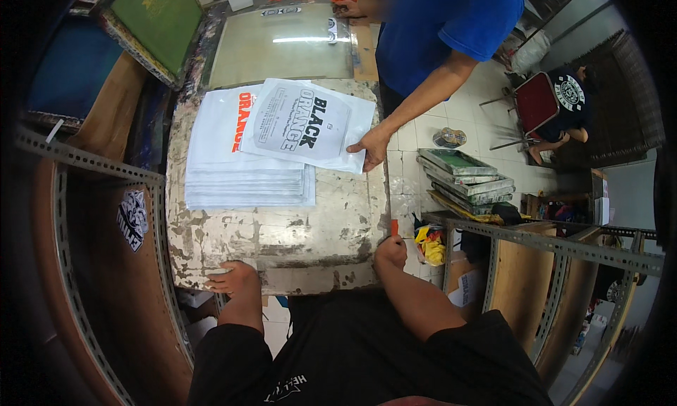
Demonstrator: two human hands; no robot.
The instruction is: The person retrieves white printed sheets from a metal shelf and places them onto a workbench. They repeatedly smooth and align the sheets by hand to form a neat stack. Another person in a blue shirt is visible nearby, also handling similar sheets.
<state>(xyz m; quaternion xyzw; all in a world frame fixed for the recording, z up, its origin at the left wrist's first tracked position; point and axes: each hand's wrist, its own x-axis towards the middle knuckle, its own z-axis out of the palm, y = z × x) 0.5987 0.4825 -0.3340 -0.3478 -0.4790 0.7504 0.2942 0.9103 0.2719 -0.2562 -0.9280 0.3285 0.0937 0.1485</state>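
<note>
My left hand point(236, 277) lies on the near left edge of a worn, paint-stained table point(324, 226), its fingers stretched out and nothing in them. At the near right corner my right hand point(391, 252) is closed like a fist. A small orange piece point(394, 227) sticks up just beyond its fingers; the rest of it is hidden, so its kind is unclear. Beyond my hands lies a stack of white plastic bags point(247, 177), the top one with orange print. A white bag with black print point(317, 124) overlaps the stack, its near right corner under a co-worker's hand point(374, 148).
A glass-like panel point(282, 50) covers the table's far part. Green framed screens point(151, 25) lean at the far left, and several more frames point(465, 177) are piled on the floor at right. Metal shelf racks point(564, 247) flank both sides. Another person point(564, 99) sits farther off.
</note>
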